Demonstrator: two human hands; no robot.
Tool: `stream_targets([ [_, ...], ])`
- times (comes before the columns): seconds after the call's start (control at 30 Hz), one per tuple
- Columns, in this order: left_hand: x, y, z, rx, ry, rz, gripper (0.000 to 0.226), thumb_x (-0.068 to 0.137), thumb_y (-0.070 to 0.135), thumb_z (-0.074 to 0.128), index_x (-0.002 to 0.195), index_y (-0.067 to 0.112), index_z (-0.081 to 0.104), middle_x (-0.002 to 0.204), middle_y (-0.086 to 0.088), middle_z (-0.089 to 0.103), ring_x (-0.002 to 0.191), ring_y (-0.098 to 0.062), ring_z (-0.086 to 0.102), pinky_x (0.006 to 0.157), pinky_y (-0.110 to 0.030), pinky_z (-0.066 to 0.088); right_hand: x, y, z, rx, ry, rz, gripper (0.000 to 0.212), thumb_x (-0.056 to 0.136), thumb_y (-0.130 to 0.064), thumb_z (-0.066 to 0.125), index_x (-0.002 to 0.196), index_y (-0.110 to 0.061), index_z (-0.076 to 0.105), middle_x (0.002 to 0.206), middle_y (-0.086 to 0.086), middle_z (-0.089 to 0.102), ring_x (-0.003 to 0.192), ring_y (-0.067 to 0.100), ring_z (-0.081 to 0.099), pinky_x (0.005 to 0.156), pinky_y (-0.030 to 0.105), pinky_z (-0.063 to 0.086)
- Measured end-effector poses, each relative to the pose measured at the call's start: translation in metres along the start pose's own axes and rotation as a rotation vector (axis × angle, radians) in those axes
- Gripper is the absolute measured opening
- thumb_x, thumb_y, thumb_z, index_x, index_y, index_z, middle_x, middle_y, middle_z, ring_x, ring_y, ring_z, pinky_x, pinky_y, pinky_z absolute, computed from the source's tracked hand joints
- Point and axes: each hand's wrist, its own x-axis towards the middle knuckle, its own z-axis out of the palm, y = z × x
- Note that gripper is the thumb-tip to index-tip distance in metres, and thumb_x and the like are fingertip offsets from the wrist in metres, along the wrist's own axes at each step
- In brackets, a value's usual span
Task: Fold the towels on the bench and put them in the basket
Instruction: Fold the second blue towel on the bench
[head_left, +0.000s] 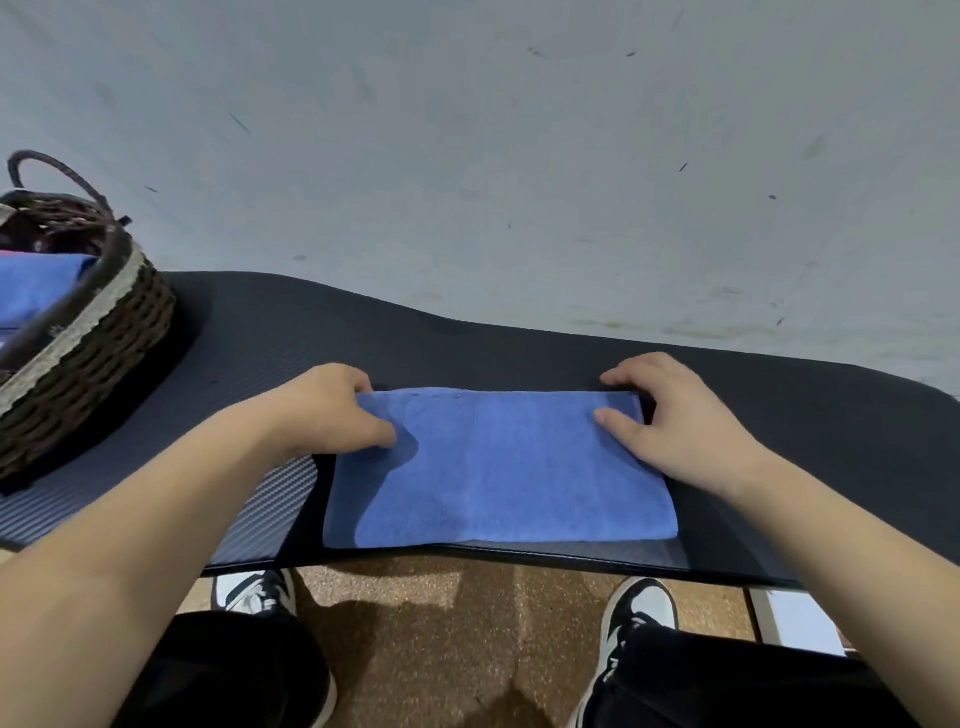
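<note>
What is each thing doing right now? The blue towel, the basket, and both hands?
Blue towel: folded into a flat rectangle, lying on the bench.
Basket: upright on the bench at the left, already holding a folded blue towel.
Left hand: at the towel's far left corner, thumb on top.
Right hand: at the far right corner, thumb on top.
Bench: covered by a dark mat.

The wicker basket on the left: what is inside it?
Inside the wicker basket lies a folded blue towel, like the blue towel on the bench. Something pinkish shows at its edges. The rim and the frame edge hide the rest.
</note>
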Motion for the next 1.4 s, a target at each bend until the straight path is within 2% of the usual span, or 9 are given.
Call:
stream_targets([
  [0.1, -0.009, -0.007, -0.01, -0.29, 0.026, 0.007, 0.019, 0.074, 0.018, 0.081, 0.089, 0.012, 0.07, 0.087, -0.007, 0.072, 0.078, -0.025, 0.067, 0.066, -0.035, 0.05, -0.015, -0.009, 0.004, 0.009, -0.198, -0.079, 0.073, 0.088, -0.06, 0.067, 0.153, -0.036, 0.044, 0.165, -0.007, 0.029, 0.157, 0.011, 0.01, 0.127, 0.034, 0.014],
  [0.3, -0.021, -0.017, -0.012, -0.659, 0.029, -0.02, 0.014, 0.093, 0.014, 0.075, 0.102, 0.004, 0.071, 0.09, -0.011, 0.079, 0.077, -0.023, 0.074, 0.061, -0.034, 0.06, -0.024, -0.001, 0.019, -0.181, -0.392, -0.095, 0.117, 0.061, -0.104, 0.026, 0.16, -0.049, -0.005, 0.17, -0.009, -0.018, 0.153, 0.009, -0.029, 0.128, 0.043, -0.008],
  [0.47, -0.026, -0.019, -0.001, -0.223, 0.324, 0.024, 0.033, 0.099, 0.038, 0.06, 0.086, 0.009, 0.05, 0.078, -0.005, 0.06, 0.066, -0.022, 0.056, 0.06, -0.036, 0.048, -0.025, -0.013, 0.035, -0.242, -0.378, -0.082, 0.109, 0.065, -0.101, 0.015, 0.156, -0.051, -0.016, 0.166, -0.01, -0.031, 0.149, 0.01, -0.037, 0.125, 0.05, -0.015],
  [0.73, -0.053, 0.038, 0.004, -0.457, 0.331, 0.191, 0.028, 0.098, 0.036, 0.06, 0.082, 0.016, 0.049, 0.064, 0.004, 0.051, 0.054, -0.015, 0.05, 0.048, -0.03, 0.043, -0.028, -0.014, 0.016, 0.148, -0.21, 0.036, 0.068, 0.101, -0.059, 0.043, 0.161, -0.033, 0.026, 0.172, -0.007, 0.007, 0.158, 0.009, -0.006, 0.128, 0.035, 0.004],
  [0.87, -0.057, 0.094, 0.025, -0.607, 0.171, 0.208, 0.025, 0.099, 0.03, 0.064, 0.098, 0.007, 0.054, 0.07, -0.01, 0.065, 0.045, -0.018, 0.063, 0.044, -0.025, 0.05, -0.027, -0.006, 0.001, 0.315, -0.127, 0.122, 0.04, 0.106, -0.049, 0.04, 0.129, -0.025, 0.063, 0.142, -0.013, 0.048, 0.146, -0.002, 0.025, 0.111, 0.022, 0.023],
  [1.0, -0.05, 0.139, 0.052, -0.663, 0.051, 0.215, 0.021, 0.099, 0.027, 0.065, 0.105, 0.013, 0.051, 0.08, -0.014, 0.071, 0.057, -0.029, 0.075, 0.045, -0.03, 0.054, -0.023, -0.003, -0.007, 0.323, -0.123, 0.118, 0.039, 0.105, -0.048, 0.044, 0.094, -0.022, 0.07, 0.127, -0.015, 0.056, 0.136, -0.005, 0.036, 0.101, 0.022, 0.028],
  [1.13, -0.038, 0.157, 0.083, -0.576, -0.024, 0.227, 0.022, 0.098, 0.024, 0.066, 0.101, 0.011, 0.048, 0.088, -0.019, 0.069, 0.065, -0.034, 0.077, 0.054, -0.04, 0.06, -0.021, 0.003, -0.005, 0.321, -0.083, 0.118, 0.035, 0.105, -0.036, 0.051, 0.092, -0.012, 0.073, 0.115, -0.014, 0.058, 0.132, -0.006, 0.04, 0.089, 0.002, 0.027],
  [1.3, -0.035, 0.158, 0.099, -0.514, -0.17, 0.289, 0.025, 0.102, 0.019, 0.061, 0.125, 0.022, 0.051, 0.102, -0.013, 0.069, 0.07, -0.021, 0.078, 0.051, -0.032, 0.059, -0.025, 0.005, -0.003, 0.349, -0.099, 0.136, 0.026, 0.1, -0.032, 0.062, 0.087, -0.013, 0.074, 0.141, -0.007, 0.052, 0.14, -0.001, 0.038, 0.09, 0.001, 0.026],
  [1.4, -0.04, 0.147, 0.088, -0.506, -0.075, 0.355, 0.022, 0.101, 0.013, 0.056, 0.118, 0.026, 0.059, 0.094, -0.006, 0.074, 0.069, -0.017, 0.077, 0.051, -0.032, 0.056, -0.025, 0.0, 0.002, 0.36, -0.079, 0.157, 0.028, 0.092, -0.039, 0.073, 0.084, -0.012, 0.073, 0.135, -0.007, 0.051, 0.142, 0.0, 0.034, 0.087, -0.003, 0.025],
])
